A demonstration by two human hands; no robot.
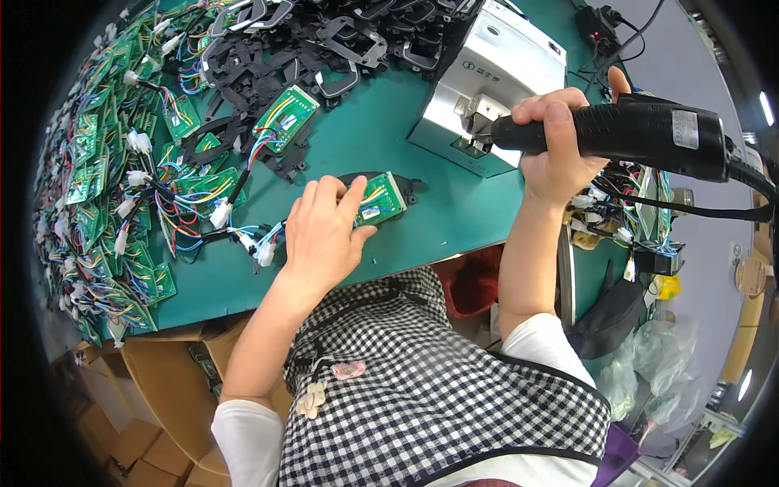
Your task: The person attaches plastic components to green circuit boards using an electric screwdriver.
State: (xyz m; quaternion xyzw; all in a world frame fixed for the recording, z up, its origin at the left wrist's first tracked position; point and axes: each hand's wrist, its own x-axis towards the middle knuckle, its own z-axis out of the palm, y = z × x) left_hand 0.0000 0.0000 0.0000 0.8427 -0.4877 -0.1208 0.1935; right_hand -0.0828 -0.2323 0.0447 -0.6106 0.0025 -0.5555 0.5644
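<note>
My left hand is closed over the left end of a green circuit board, its thumb and index finger at the board's edges. Beneath that board a black plastic bracket shows on the mat, and a cable with white connectors trails out to the left. In my right hand is a black electric screwdriver, fingers wrapped round its body. Its tip points left into the front of a silver box-shaped screw feeder; the exact tip contact is hard to see.
Many wired circuit boards are heaped on the left of the green mat. Black plastic frames pile up at the back. Another board on a bracket lies behind my left hand. The screwdriver's cord runs off right, near more wired parts.
</note>
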